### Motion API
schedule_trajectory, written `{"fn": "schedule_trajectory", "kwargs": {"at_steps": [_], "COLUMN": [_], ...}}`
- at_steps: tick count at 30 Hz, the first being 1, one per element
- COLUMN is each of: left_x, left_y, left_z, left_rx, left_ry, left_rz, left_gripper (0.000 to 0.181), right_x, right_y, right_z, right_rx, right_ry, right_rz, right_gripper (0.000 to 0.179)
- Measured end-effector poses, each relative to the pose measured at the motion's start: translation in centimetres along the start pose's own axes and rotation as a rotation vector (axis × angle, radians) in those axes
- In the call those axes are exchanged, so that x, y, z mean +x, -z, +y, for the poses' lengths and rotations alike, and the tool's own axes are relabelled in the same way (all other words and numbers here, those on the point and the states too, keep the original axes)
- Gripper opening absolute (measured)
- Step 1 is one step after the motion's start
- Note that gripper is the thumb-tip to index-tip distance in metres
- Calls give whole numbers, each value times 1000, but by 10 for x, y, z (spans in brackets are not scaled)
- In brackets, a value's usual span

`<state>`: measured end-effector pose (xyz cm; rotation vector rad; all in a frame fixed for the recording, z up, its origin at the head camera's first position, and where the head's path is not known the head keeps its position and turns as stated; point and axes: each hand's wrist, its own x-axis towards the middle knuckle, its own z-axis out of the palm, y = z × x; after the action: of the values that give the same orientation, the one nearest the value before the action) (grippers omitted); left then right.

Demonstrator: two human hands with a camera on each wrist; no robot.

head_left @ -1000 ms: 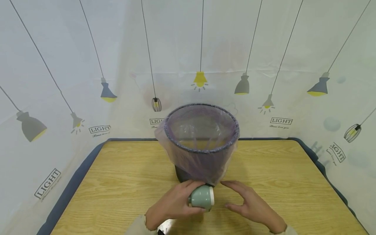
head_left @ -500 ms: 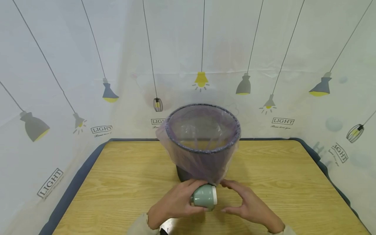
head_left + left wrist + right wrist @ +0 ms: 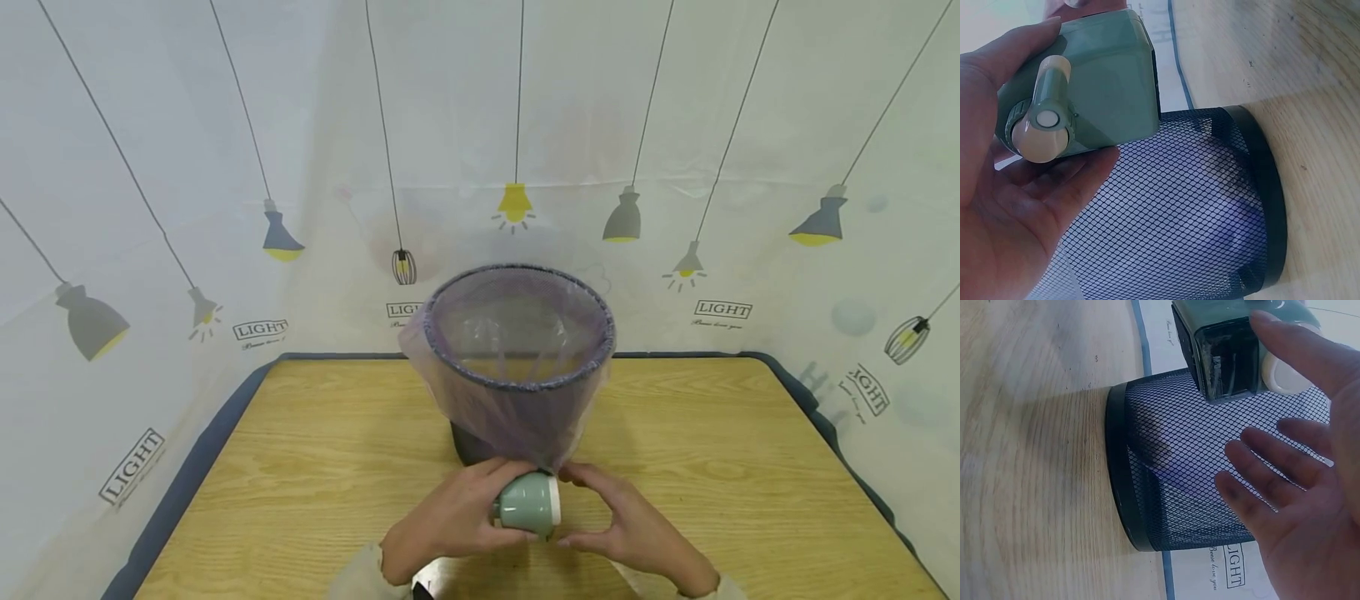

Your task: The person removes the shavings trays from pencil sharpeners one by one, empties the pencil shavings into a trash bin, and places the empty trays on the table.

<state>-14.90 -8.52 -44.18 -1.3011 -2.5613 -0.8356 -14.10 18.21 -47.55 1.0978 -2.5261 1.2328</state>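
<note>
My left hand (image 3: 453, 517) grips a green hand-crank pencil sharpener (image 3: 525, 502), thumb on one side and fingers on the other. In the left wrist view, the sharpener's crank (image 3: 1050, 112) with a pale knob faces the camera. Its dark see-through shavings drawer (image 3: 1229, 359) and a white round part (image 3: 1285, 375) show in the right wrist view. My right hand (image 3: 630, 525) is at the sharpener's white end, fingers spread and loosely bent. Its thumb overlaps the sharpener's edge; whether it touches cannot be told.
Just beyond the hands stands a black mesh waste bin (image 3: 1172, 206), lined with a thin purple bag (image 3: 510, 417) folded over its rim. It rests on a wooden table (image 3: 315, 450). A white printed sheet (image 3: 450, 150) hangs behind.
The left hand and sharpener have shifted slightly right. My right hand has moved a little left, so the gap between it and the sharpener has narrowed.
</note>
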Motion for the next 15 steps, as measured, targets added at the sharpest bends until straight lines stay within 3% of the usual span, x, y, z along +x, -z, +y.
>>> {"fn": "schedule_trajectory", "kwargs": {"at_steps": [8, 15], "left_x": [-1, -2], "left_y": [0, 0], "left_z": [0, 1], "left_rx": [-35, -53], "left_ry": [7, 5], "left_rz": [-13, -8], "left_gripper": [71, 72], "right_x": [3, 3], "right_y": [-5, -9], "right_z": [-3, -5], "right_rx": [83, 104], "right_ry": [24, -18], "right_rz": [-19, -39], "right_gripper": [77, 74]}}
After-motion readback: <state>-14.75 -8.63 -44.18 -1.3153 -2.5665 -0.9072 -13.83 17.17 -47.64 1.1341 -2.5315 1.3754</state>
